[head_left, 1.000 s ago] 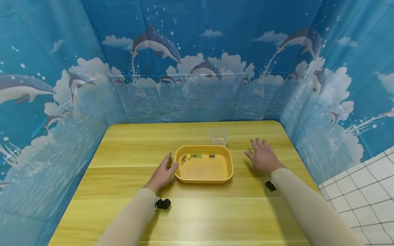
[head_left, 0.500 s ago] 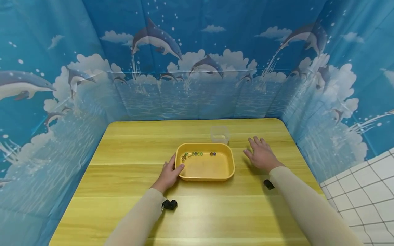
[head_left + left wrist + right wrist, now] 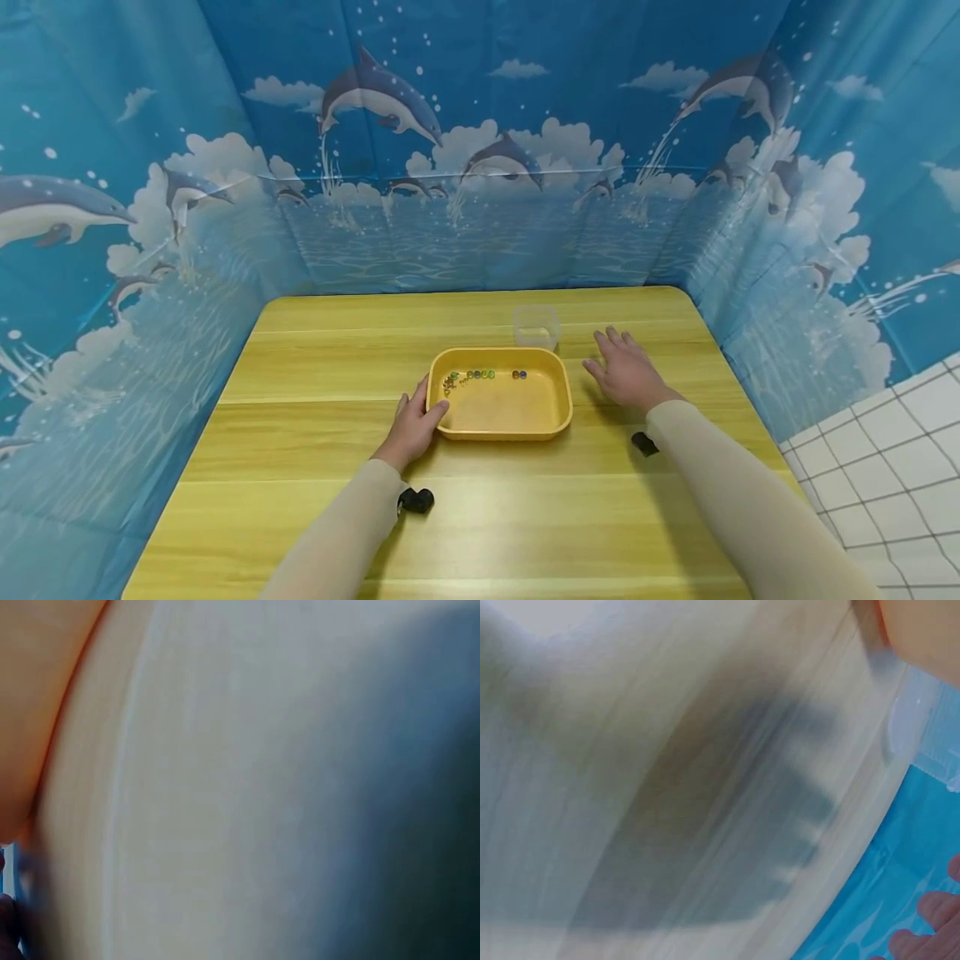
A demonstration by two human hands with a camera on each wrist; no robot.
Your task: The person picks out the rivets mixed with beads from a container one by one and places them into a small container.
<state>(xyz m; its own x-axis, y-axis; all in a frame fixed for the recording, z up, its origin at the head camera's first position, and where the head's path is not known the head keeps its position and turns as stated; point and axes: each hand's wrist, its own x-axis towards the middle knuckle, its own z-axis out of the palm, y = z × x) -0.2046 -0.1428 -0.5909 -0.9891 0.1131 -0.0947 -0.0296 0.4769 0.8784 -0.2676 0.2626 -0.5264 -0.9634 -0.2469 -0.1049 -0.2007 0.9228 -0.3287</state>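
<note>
A shallow yellow tray (image 3: 510, 412) sits mid-table in the head view. My left hand (image 3: 411, 425) grips its left side, thumb over the rim and the other fingers along the outside wall. Several glass marbles (image 3: 481, 375) form a row near the tray's back wall, with a pair of marbles (image 3: 519, 375) further right. Small golden bits (image 3: 449, 384), too small to identify, lie in the left back corner. To the right of the tray, apart from it, my right hand (image 3: 628, 372) hovers above the table with its fingers spread, holding nothing.
A clear plastic container (image 3: 536, 325) stands just behind the tray; the right wrist view also catches this container (image 3: 926, 731) at its edge. A dolphin-print curtain (image 3: 480, 233) encloses the yellow wooden table (image 3: 487, 525) at the back and sides.
My left hand has moved right and taken hold of the tray's left side. The right hand has drifted slightly left, towards the tray. The marbles keep their places in the tray.
</note>
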